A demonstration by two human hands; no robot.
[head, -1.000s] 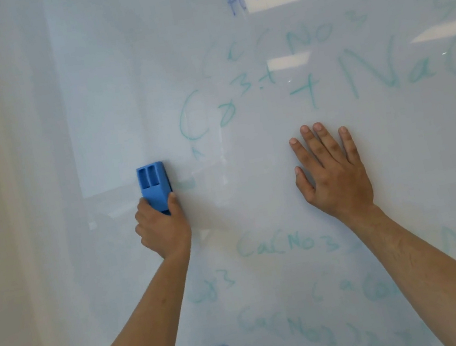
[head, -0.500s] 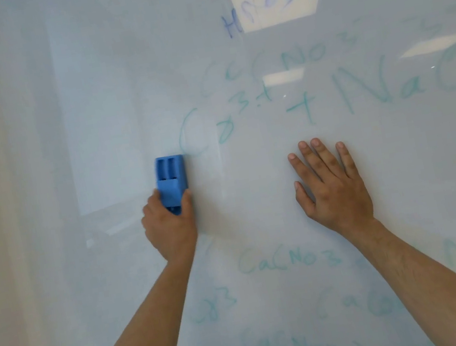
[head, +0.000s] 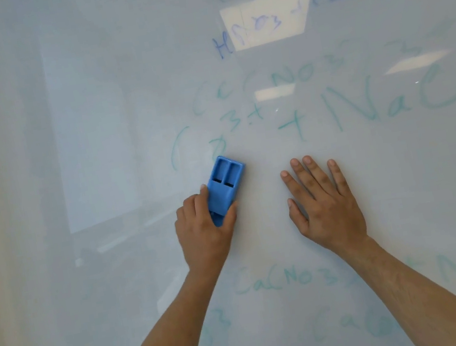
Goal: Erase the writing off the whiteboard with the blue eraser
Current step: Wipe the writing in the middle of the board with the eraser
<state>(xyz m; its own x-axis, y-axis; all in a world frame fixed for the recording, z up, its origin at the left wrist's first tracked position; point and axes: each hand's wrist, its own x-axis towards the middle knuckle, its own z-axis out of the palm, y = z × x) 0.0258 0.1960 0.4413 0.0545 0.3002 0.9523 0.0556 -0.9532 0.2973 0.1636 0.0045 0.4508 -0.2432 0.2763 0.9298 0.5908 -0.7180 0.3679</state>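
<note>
At frame centre, the left hand [head: 204, 235] holds the eraser [head: 224, 187] against the whiteboard [head: 92, 135]; the right hand [head: 325, 204] lies flat just right. Writing [head: 355, 107] sits above and below.

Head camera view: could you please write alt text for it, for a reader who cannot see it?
A person's left hand grips a blue eraser against a whiteboard, just below faint green chemistry writing. The right hand rests flat on the board, fingers spread. More faded green and blue formulas lie above and below.
</note>
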